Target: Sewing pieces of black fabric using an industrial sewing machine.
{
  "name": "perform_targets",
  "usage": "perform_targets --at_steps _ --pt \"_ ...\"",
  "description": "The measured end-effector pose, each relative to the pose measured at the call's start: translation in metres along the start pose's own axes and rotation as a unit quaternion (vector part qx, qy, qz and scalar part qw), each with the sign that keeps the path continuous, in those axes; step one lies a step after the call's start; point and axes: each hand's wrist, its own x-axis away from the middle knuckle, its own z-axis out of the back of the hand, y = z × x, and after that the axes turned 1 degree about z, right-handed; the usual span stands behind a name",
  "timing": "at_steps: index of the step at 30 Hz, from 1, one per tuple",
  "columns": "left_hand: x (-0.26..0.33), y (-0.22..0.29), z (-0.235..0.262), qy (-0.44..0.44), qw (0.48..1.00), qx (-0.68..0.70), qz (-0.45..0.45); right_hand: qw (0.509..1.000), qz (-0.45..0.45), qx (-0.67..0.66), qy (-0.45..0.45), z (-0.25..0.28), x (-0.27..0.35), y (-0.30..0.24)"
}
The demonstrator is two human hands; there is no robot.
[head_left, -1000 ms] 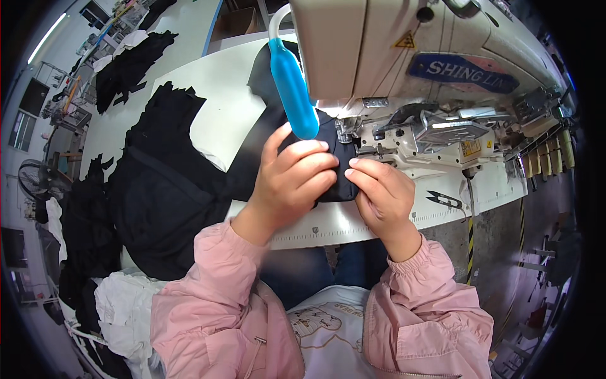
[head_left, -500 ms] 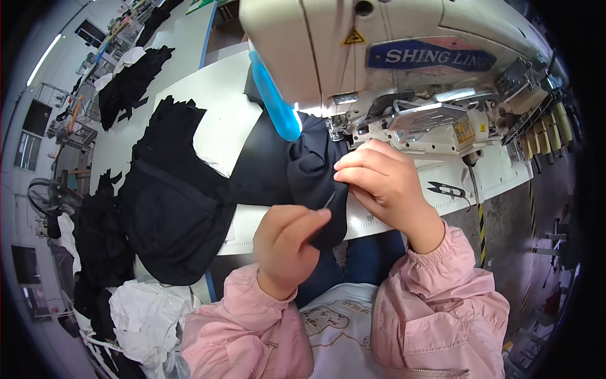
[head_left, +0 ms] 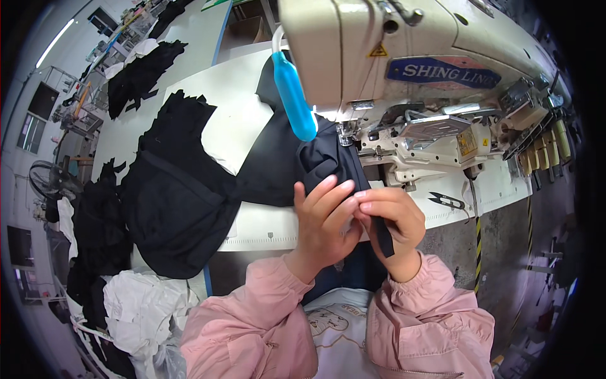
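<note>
Clearly, both hands, left point(head_left: 322, 218) and right point(head_left: 391, 221), pinch dark folded fabric point(head_left: 328, 161); a strip hangs below the right fingers point(head_left: 372, 202).

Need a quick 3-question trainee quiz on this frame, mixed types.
1. True or false: both hands grip the dark fabric near the table's front edge.
2. What lies on the table right of the hands? A) thread snips B) a ruler C) a spool
3. Fill in: the blue tube hangs from the ____.

Key: 1 true. 2 A, the snips. 3 sewing machine.
</note>
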Motion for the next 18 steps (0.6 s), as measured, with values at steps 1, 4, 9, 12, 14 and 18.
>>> perform_targets --at_steps 1,4,9,12,14,18 --pt "-0.004 -0.002 -0.008 0.011 1.000 -0.002 -0.007 1.000 -0.027 -0.006 0.008 0.000 0.007 -0.006" --pt "-0.018 -0.016 -0.020 0.030 0.999 0.039 -0.018 0.993 -0.103 -0.017 0.045 -0.001 0.021 -0.016" --pt "-0.035 -0.028 -0.017 0.022 0.996 0.011 -0.083 0.987 -0.086 0.105 0.088 0.006 0.024 -0.023" --pt "-0.035 -0.030 -0.016 0.017 0.995 0.004 -0.099 0.958 -0.250 -0.045 0.130 0.011 0.038 -0.025" --pt "-0.034 -0.031 -0.014 0.008 0.994 -0.005 -0.108 0.937 -0.308 -0.101 0.129 0.012 0.038 -0.036" --pt "-0.031 -0.033 -0.011 0.012 0.994 -0.015 -0.111 0.851 -0.421 -0.266 0.165 0.010 0.047 -0.046"
